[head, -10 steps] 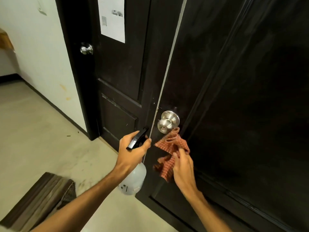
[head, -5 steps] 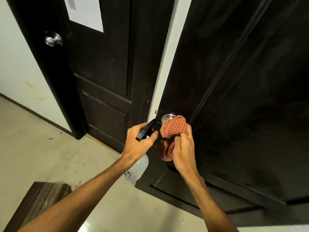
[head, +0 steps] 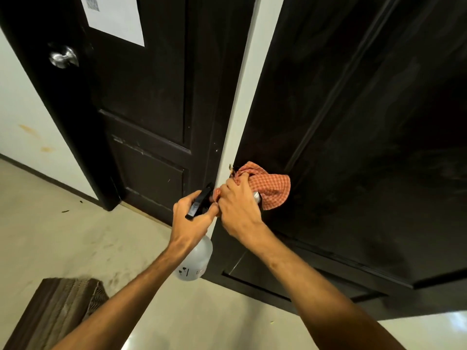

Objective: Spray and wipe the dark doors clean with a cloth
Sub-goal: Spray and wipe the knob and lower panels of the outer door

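The right hand (head: 238,210) presses a red checked cloth (head: 267,189) bunched over a knob (head: 256,197) on the near dark door (head: 366,147); only a sliver of metal shows beside its fingers (head: 233,184). Just left of them, touching, the left hand (head: 193,218) grips a spray bottle (head: 195,260) by its black trigger head, the pale body hanging below. Far left of the fingers, a second door (head: 141,97) carries a knob (head: 63,56) and a paper (head: 116,16). A mat (head: 58,314) lies on the floor (head: 63,236) below.

Doors (head: 353,109): dark wood, matt, faintly smeared. Cloth (head: 271,189): woven check fabric. Knob (head: 63,56): brushed metal; spray bottle (head: 195,261): translucent plastic; floor (head: 63,236): smooth, dull.
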{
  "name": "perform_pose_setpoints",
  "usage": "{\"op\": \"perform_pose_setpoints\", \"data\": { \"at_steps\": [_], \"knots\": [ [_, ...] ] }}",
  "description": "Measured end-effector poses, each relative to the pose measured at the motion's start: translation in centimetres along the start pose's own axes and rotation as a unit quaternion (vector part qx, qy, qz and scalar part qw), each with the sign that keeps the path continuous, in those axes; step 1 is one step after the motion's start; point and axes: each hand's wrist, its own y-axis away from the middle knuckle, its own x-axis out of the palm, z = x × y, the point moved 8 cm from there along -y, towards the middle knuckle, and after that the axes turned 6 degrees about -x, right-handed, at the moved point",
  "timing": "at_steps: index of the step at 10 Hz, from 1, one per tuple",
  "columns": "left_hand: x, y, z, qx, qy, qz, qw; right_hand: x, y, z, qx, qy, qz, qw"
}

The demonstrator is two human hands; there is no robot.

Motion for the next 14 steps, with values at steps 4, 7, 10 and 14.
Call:
{"op": "perform_pose_setpoints", "data": {
  "at_steps": [4,7,10,14],
  "knots": [
    [-0.1,1.7,-0.8,-0.025,-0.02,-0.034,0.999,8.6,6.5,-3.8,0.391,-0.851,-0.338,0.095],
    [0.2,3.1,-2.6,-0.01,-0.034,-0.071,0.997,8.6,6.8,-3.9,0.355,-0.88,-0.288,-0.129],
    [-1.7,3.3,-2.7,0.012,-0.033,-0.108,0.994,0.9,3.6,-3.2,0.192,-0.242,-0.236,0.921],
    [-4.7,-0.7,-1.8,0.008,-0.002,-0.013,1.0,5.2,6.9,-3.5,0.414,-0.738,-0.412,0.337]
  ]
}}
